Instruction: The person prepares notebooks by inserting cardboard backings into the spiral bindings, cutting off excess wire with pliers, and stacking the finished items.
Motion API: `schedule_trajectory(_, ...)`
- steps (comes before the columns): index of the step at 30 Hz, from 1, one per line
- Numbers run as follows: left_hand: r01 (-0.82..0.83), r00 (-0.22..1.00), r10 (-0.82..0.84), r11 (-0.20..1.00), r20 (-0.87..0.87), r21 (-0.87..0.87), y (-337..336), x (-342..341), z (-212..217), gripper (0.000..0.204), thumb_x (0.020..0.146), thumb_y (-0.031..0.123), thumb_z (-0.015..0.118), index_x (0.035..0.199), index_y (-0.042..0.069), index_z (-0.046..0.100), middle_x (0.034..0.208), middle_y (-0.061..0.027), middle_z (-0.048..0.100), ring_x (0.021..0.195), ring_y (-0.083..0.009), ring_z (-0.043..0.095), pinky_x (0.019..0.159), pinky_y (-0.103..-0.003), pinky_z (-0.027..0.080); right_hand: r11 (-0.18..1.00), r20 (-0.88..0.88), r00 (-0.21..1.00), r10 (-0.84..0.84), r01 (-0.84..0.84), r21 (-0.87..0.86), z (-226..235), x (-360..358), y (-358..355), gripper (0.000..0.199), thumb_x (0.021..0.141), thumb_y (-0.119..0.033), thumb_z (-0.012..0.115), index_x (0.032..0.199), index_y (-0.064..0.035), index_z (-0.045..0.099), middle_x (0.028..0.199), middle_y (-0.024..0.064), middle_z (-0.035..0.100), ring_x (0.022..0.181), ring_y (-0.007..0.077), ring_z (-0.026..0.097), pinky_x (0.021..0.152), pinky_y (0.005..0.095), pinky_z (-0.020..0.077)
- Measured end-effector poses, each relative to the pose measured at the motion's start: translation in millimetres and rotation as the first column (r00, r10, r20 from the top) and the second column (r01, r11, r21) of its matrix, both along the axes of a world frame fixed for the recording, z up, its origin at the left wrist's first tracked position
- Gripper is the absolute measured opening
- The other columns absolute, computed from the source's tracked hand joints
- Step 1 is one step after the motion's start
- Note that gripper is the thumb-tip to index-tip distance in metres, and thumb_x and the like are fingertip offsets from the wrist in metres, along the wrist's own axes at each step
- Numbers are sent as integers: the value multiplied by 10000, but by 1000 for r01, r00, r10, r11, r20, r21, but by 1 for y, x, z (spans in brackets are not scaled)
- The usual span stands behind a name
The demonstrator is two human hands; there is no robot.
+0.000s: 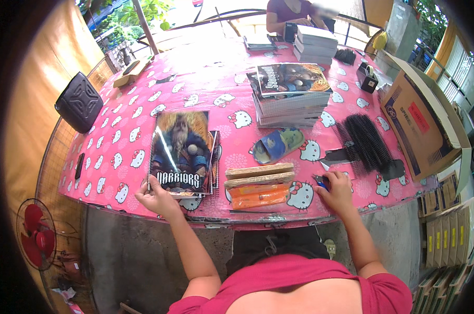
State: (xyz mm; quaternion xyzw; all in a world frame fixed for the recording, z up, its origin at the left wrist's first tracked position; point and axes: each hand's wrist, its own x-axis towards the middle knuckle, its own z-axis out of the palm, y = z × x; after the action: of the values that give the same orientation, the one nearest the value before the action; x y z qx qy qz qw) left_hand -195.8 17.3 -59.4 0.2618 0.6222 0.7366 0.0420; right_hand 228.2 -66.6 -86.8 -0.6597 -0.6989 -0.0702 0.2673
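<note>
Head view: left hand (154, 198) pinching the near-left corner of the glossy booklet (180, 153), long axis running away across the bench (122, 152). Right hand (337, 189) curled over a small blue item (321, 181), possibly gripping it.

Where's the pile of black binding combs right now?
In the head view, the black binding combs lie on the pink table, right of centre, between the stack of notebooks and the cardboard box, just beyond the right hand.
</note>
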Motion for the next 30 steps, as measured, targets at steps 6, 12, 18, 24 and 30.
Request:
schedule_trajectory(6,-325,821,49,859,-569,-396,-1,-24,-8,198,848,113,673,987,35,554,1174,-160,594,1069,-322,574,931,-353,442,956,-404,914,22,99,277,70,56,154,347,795,-294,711,859,43,656,886,205,657,773,336,623,720,418,473)
schedule_trajectory(12,668,675,-688,723,-266,-178,-27,68,29,410,904,149,568,1295,67,474,1340,-104,507,1267,-295,452,1071,-638,123,906,-574,733,-364,136,-400,114,76,265,378,824,-363,702,828,11,647,723,48,623,625,161,600,543,338,481)
schedule_trajectory(18,639,431,-829,560,-357,-528,-38,139,40,492,910,219,573,1338,19,434,1380,-151,464,1273,-304,439,1096,-567,145,957,-184,948,-261,280,83,134,105,234,281,850,-234,670,943,-4,539,782,107,613,562,166,593,412,308,447)
schedule_trajectory(24,778,593,-781,618,-196,-109,-15,146,76,733,845,216,704,1411,-34,312,1371,-218,436,1276,-312,421,1054,-397,317,951,-849,440,292,-230,208,111,22,99,286,918,-236,612,1111,-65,487,881,-34,507,806,85,508,701,241,450)
schedule_trajectory(30,860,479,-855,503,-199,-90,-23,135,88,247,865,26,636,1094,-44,576,923,-90,668,813,-114,632,732,-257,496,847,-633,634,444,-527,66,30,-28,61,420,888,-64,588,1269,11,428,1107,132,613,948,275,605,833,377,468)
